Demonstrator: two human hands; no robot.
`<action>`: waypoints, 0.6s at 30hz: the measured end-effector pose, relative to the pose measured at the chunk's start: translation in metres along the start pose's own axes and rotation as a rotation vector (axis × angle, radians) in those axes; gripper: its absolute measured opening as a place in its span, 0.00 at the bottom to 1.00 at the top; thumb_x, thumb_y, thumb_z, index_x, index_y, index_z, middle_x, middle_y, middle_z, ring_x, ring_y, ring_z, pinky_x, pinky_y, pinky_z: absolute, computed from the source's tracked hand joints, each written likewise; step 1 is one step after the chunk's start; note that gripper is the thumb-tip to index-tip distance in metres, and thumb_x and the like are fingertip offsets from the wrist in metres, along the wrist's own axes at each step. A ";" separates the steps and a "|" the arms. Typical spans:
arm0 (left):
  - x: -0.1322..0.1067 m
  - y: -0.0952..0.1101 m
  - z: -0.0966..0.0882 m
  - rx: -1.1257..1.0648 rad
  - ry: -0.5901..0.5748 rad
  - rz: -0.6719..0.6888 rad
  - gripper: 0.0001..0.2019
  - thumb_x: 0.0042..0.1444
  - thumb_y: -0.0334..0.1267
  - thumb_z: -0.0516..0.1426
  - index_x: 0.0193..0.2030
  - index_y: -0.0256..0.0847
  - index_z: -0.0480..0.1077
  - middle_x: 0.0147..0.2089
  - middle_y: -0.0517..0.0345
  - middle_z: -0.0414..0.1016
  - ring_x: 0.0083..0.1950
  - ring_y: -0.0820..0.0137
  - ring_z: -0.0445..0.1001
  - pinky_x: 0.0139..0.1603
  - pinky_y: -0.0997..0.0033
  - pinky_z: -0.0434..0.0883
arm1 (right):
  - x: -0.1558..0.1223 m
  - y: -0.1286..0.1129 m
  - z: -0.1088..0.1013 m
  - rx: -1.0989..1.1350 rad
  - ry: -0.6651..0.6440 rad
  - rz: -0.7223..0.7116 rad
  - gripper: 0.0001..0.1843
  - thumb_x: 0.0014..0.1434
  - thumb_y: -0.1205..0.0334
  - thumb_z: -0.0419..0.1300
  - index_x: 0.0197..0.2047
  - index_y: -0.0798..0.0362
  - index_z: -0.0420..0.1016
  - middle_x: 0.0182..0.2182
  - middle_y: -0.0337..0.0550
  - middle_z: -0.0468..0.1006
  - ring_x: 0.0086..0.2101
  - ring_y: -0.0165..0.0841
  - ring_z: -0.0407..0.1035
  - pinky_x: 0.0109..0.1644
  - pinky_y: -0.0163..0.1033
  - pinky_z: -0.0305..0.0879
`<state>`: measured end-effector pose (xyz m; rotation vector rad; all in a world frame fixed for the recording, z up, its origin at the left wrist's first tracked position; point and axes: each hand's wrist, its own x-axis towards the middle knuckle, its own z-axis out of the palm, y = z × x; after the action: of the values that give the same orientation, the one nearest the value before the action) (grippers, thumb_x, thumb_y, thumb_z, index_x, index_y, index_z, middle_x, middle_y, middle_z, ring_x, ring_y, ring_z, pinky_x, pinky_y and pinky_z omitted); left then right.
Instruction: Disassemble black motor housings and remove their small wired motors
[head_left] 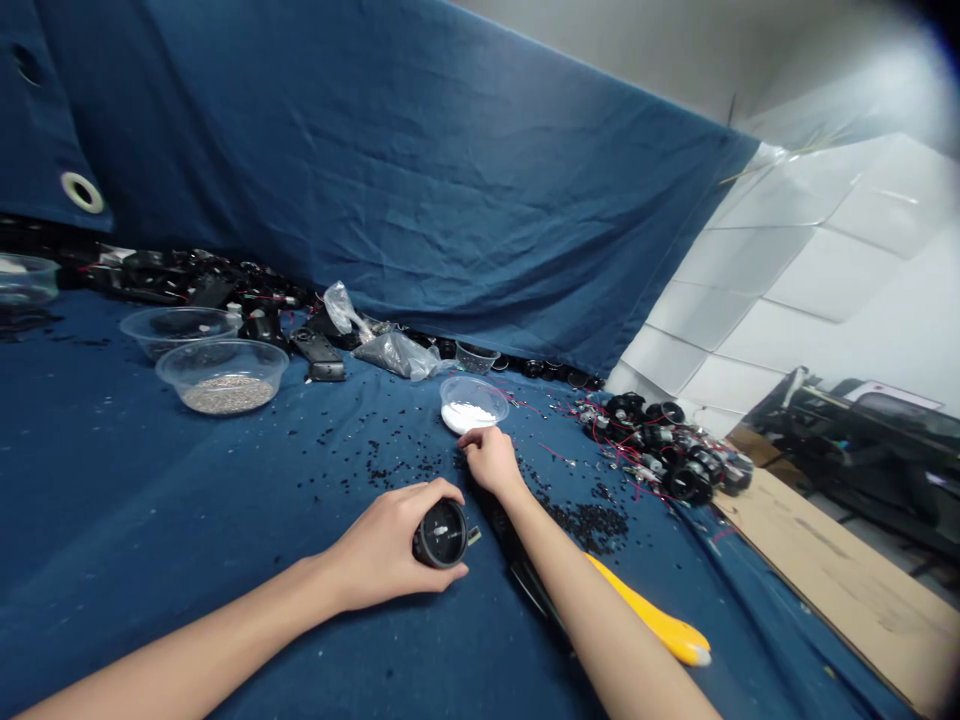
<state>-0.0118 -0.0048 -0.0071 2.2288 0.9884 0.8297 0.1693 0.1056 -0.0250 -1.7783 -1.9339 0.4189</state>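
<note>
Nearby: a clear bowl of white powder (474,403) sits just past the right hand, with black granules (589,522) strewn across the blue cloth (150,500) covering the counter.
Farther left: a clear bowl of grey granules (223,377) overlaps a second clear bowl (178,330), near a black device (319,355) and crumpled plastic bags (397,355).
Right side: a heap of round black parts with red wires (660,450) lies beside a cardboard sheet (840,570).
Under the right forearm: a black bar (525,580) lies close to a yellow handle (652,610).
Behind: a blue curtain (412,180) with a metal eyelet (82,192) hangs against a white panel wall (735,300).
Writing: any marks on the parts are too small to read.
Left hand (382,545): clenched around a black cylindrical part (442,533), which is held just above the cloth, its round face turned toward the right hand.
Right hand (491,460): fingers loosely curled beside the powder bowl; whether they pinch anything small cannot be told.
</note>
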 end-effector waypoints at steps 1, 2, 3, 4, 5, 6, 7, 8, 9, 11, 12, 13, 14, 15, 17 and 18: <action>0.000 0.000 0.000 0.001 0.001 0.001 0.22 0.46 0.39 0.65 0.49 0.45 0.66 0.43 0.58 0.75 0.43 0.63 0.74 0.44 0.66 0.69 | 0.000 0.000 0.000 0.003 -0.004 -0.002 0.09 0.65 0.62 0.58 0.38 0.57 0.78 0.36 0.43 0.81 0.41 0.33 0.75 0.54 0.46 0.67; 0.000 0.000 0.000 0.003 0.001 0.002 0.22 0.46 0.39 0.65 0.49 0.45 0.66 0.43 0.58 0.75 0.43 0.63 0.74 0.44 0.66 0.69 | 0.000 0.001 0.000 0.006 -0.008 -0.003 0.09 0.65 0.62 0.58 0.38 0.57 0.78 0.37 0.43 0.81 0.42 0.33 0.75 0.54 0.46 0.67; -0.001 -0.001 0.000 0.005 0.001 0.003 0.22 0.46 0.39 0.65 0.49 0.44 0.66 0.43 0.58 0.75 0.43 0.63 0.74 0.44 0.65 0.70 | 0.000 0.001 0.001 0.008 -0.011 -0.005 0.09 0.65 0.62 0.58 0.39 0.57 0.78 0.37 0.43 0.81 0.42 0.33 0.75 0.54 0.47 0.67; -0.001 -0.002 0.000 0.007 0.001 0.006 0.22 0.46 0.39 0.65 0.49 0.44 0.66 0.43 0.58 0.75 0.43 0.63 0.74 0.44 0.65 0.70 | 0.000 0.001 0.001 0.010 -0.013 -0.006 0.09 0.65 0.62 0.58 0.39 0.57 0.78 0.37 0.43 0.81 0.42 0.33 0.75 0.54 0.47 0.67; -0.001 -0.003 0.001 0.011 0.003 0.008 0.22 0.46 0.39 0.65 0.49 0.44 0.66 0.43 0.58 0.75 0.43 0.62 0.74 0.44 0.65 0.70 | 0.000 0.001 0.001 0.013 -0.016 -0.009 0.09 0.65 0.63 0.58 0.39 0.57 0.78 0.37 0.43 0.81 0.42 0.33 0.75 0.54 0.47 0.67; -0.001 -0.005 0.001 0.018 0.004 0.013 0.22 0.46 0.40 0.65 0.49 0.44 0.66 0.43 0.57 0.75 0.43 0.62 0.75 0.44 0.65 0.70 | 0.000 0.001 0.001 0.015 -0.019 -0.013 0.09 0.65 0.63 0.58 0.39 0.57 0.78 0.37 0.43 0.81 0.42 0.33 0.75 0.54 0.47 0.67; -0.001 -0.005 0.001 0.028 0.010 0.019 0.23 0.46 0.40 0.65 0.50 0.44 0.66 0.44 0.57 0.75 0.43 0.62 0.75 0.44 0.65 0.71 | 0.000 0.001 0.001 0.016 -0.020 -0.017 0.08 0.65 0.63 0.58 0.39 0.57 0.78 0.37 0.43 0.81 0.42 0.33 0.75 0.55 0.47 0.67; 0.000 -0.004 0.000 0.044 0.016 0.034 0.23 0.47 0.40 0.65 0.50 0.44 0.66 0.44 0.56 0.75 0.44 0.61 0.75 0.45 0.64 0.71 | 0.000 0.001 0.001 0.018 -0.020 -0.022 0.08 0.65 0.63 0.59 0.39 0.58 0.78 0.37 0.43 0.81 0.42 0.33 0.75 0.55 0.47 0.67; -0.001 -0.002 -0.001 0.062 0.023 0.065 0.23 0.47 0.40 0.65 0.51 0.43 0.66 0.45 0.55 0.75 0.44 0.61 0.75 0.45 0.64 0.71 | -0.001 0.000 0.001 0.019 -0.020 -0.027 0.08 0.65 0.63 0.59 0.39 0.58 0.78 0.37 0.43 0.81 0.42 0.33 0.75 0.55 0.47 0.67; -0.003 0.010 -0.005 0.113 0.050 0.185 0.23 0.49 0.39 0.64 0.52 0.42 0.65 0.45 0.53 0.76 0.44 0.61 0.75 0.45 0.64 0.72 | -0.001 0.000 0.000 0.023 -0.018 -0.040 0.08 0.65 0.63 0.59 0.39 0.58 0.78 0.38 0.43 0.81 0.43 0.33 0.75 0.55 0.47 0.67; -0.006 0.019 -0.009 0.141 0.057 0.266 0.22 0.51 0.39 0.63 0.52 0.42 0.65 0.44 0.53 0.76 0.44 0.61 0.75 0.45 0.64 0.72 | -0.001 -0.001 0.001 0.025 -0.018 -0.046 0.08 0.65 0.64 0.59 0.39 0.58 0.78 0.38 0.43 0.81 0.43 0.33 0.75 0.56 0.47 0.67; -0.011 0.029 -0.012 0.168 0.066 0.353 0.21 0.53 0.38 0.61 0.53 0.42 0.65 0.42 0.53 0.76 0.42 0.61 0.76 0.44 0.64 0.72 | -0.001 -0.001 0.001 0.028 -0.018 -0.052 0.08 0.65 0.64 0.59 0.39 0.58 0.78 0.39 0.43 0.81 0.44 0.33 0.75 0.56 0.47 0.67; -0.018 0.038 -0.016 0.189 0.066 0.420 0.19 0.55 0.38 0.60 0.54 0.44 0.66 0.39 0.55 0.77 0.39 0.62 0.76 0.42 0.64 0.72 | -0.001 -0.001 0.001 0.031 -0.020 -0.058 0.08 0.65 0.64 0.59 0.39 0.58 0.78 0.38 0.43 0.81 0.43 0.33 0.75 0.55 0.47 0.68; -0.026 0.047 -0.019 0.186 0.024 0.459 0.18 0.57 0.38 0.58 0.54 0.47 0.66 0.38 0.57 0.77 0.37 0.62 0.76 0.41 0.64 0.73 | -0.001 -0.001 0.001 0.033 -0.021 -0.061 0.08 0.65 0.64 0.59 0.39 0.58 0.78 0.38 0.43 0.81 0.43 0.33 0.75 0.55 0.47 0.68; -0.050 0.055 -0.022 0.102 0.049 0.445 0.16 0.57 0.39 0.57 0.52 0.58 0.70 0.36 0.62 0.78 0.36 0.62 0.76 0.36 0.65 0.73 | -0.001 0.000 0.001 0.037 -0.027 -0.065 0.08 0.65 0.64 0.59 0.38 0.58 0.78 0.38 0.43 0.81 0.43 0.33 0.75 0.55 0.47 0.68; -0.063 0.055 -0.022 0.057 0.039 0.390 0.16 0.56 0.40 0.59 0.51 0.62 0.71 0.37 0.63 0.78 0.37 0.62 0.76 0.35 0.66 0.74 | -0.001 0.000 0.001 0.038 -0.030 -0.065 0.08 0.65 0.64 0.59 0.39 0.58 0.78 0.38 0.43 0.81 0.43 0.33 0.75 0.55 0.47 0.68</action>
<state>-0.0375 -0.0806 0.0253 2.5054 0.6048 1.0240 0.1687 0.1045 -0.0262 -1.6904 -1.9850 0.4587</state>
